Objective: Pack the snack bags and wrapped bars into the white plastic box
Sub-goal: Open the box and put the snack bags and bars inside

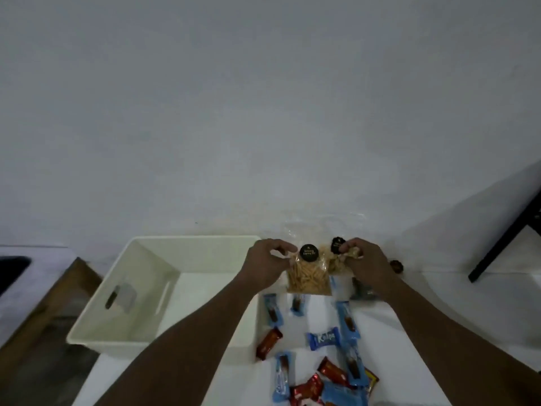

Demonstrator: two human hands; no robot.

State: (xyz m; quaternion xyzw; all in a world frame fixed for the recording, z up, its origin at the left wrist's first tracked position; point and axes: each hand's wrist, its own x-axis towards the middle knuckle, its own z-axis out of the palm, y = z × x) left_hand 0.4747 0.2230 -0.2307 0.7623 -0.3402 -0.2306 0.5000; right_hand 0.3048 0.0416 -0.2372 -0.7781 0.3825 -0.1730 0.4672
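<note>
The white plastic box [96,306] stands on the table at the left and holds nothing that I can see. My left hand [265,266] pinches the top of a clear snack bag [308,276] of yellow sticks with a round black label, held just right of the box. My right hand [367,263] grips a second clear snack bag [336,259] with a black label, right behind the first. Several wrapped bars lie below my hands: blue ones [347,319], red ones [268,342] and a blue candy [323,337].
The white table [409,347] ends at a wall [263,112] just behind the bags. A small dark round thing [395,265] lies right of my right hand. A black chair leg [503,238] slants at the far right. Brown floor [44,332] shows at left.
</note>
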